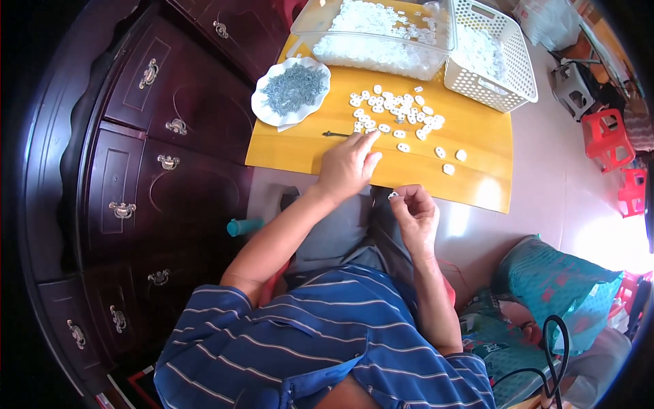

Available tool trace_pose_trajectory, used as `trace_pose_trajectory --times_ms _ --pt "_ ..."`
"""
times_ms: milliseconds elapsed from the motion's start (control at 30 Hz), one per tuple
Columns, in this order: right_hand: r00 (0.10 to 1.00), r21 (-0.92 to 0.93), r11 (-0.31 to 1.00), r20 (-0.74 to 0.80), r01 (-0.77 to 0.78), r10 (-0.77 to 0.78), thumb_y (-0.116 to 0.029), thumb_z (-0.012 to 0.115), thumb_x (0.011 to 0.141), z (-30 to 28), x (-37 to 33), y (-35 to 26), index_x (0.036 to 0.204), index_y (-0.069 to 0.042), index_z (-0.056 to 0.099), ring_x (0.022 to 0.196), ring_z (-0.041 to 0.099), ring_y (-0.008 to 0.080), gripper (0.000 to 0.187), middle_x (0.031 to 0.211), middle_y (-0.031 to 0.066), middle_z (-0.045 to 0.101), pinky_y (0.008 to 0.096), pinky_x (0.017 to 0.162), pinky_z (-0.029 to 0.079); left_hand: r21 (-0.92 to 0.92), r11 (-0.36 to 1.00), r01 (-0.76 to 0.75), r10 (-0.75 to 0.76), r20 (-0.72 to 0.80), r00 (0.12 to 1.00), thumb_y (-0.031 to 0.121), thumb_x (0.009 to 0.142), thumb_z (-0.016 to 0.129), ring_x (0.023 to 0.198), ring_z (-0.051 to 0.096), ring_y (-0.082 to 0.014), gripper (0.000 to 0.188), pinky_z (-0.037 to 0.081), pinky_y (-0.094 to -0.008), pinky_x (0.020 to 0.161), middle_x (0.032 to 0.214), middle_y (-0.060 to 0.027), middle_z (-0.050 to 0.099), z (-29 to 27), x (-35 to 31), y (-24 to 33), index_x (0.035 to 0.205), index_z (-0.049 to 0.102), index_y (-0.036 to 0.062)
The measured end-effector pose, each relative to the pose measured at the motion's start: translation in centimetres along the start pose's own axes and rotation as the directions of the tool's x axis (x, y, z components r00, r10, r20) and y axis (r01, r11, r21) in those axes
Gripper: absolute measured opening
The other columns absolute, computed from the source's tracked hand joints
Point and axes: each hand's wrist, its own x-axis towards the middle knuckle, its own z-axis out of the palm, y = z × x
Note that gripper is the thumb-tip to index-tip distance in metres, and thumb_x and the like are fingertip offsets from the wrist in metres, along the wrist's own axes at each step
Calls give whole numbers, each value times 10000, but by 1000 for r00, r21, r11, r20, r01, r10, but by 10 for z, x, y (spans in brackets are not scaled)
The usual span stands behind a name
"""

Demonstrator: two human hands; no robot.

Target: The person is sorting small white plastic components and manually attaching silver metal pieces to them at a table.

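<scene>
My left hand (349, 165) lies over the yellow table board (293, 153), its index finger stretched toward the near edge of a scatter of small white oval pieces (392, 102). Its thumb stands apart from the fingers, and I see nothing held. A thin dark rod (335, 134) lies on the board, partly covered by that hand. My right hand (418, 217) is just off the board's front edge, above my lap. Between its thumb and index finger it pinches a small white piece (393, 195). A few more white pieces (440, 152) lie apart toward the right.
A wavy-rimmed white plate (263, 112) of small dark grey parts stands at the left. At the back are a clear plastic bin (300, 31) and a white perforated basket (521, 85), both holding white pieces. Dark wooden drawers (129, 163) border the left; a teal bag (545, 273) sits right.
</scene>
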Motion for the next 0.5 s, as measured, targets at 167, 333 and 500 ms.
trace_pose_trajectory --times_ms 167,333,500 --pt "999 18 999 -5 -38 38 -12 688 938 -2 1 -11 978 -28 666 716 522 2 48 840 -65 621 175 658 416 201 977 -71 71 5 997 220 938 685 782 682 -333 387 556 -452 668 972 -115 657 12 2 2 1301 654 90" --pt "1000 10 1000 -11 -10 10 -19 688 933 -3 1 -5 979 -27 662 712 517 2 53 839 -59 622 179 644 416 240 968 -76 68 44 997 248 959 661 792 701 -342 382 568 -451 669 1026 -135 681 12 6 3 1306 660 89" --pt "1000 17 1000 -1 -9 9 -21 681 930 -2 -2 -12 980 -25 661 707 526 11 54 841 -54 628 180 650 423 236 967 -101 97 27 995 274 976 635 807 717 -350 369 579 -447 670 1046 -174 698 14 8 -2 1288 670 80"
